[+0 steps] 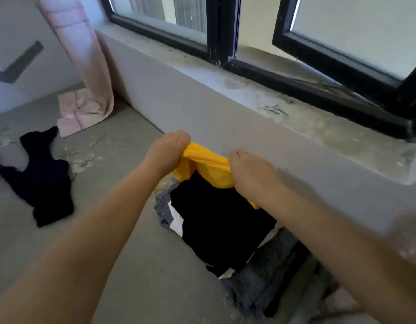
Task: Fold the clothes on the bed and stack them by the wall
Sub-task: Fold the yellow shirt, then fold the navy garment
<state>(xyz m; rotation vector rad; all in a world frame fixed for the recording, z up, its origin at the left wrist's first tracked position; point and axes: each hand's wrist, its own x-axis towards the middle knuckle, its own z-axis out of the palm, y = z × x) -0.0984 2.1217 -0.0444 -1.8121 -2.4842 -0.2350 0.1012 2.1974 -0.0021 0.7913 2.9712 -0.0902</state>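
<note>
A yellow garment point(208, 166) hangs bunched between my two hands, close to the grey wall point(202, 108) under the window. My left hand point(166, 154) grips its left end and my right hand point(250, 173) grips its right end, fingers curled round the cloth. Directly below lies a stack of clothes point(222, 226) against the wall: a black piece on top, white and grey layers under it. A loose dark navy garment point(44, 181) lies spread on the grey bed sheet point(113, 206) at the left.
A pink curtain point(85, 57) hangs at the far left corner, with a folded pink cloth point(77, 113) at its foot. A dusty concrete window sill point(295, 108) and black window frames run above the wall. Dark grey fabric point(267, 284) lies near the stack.
</note>
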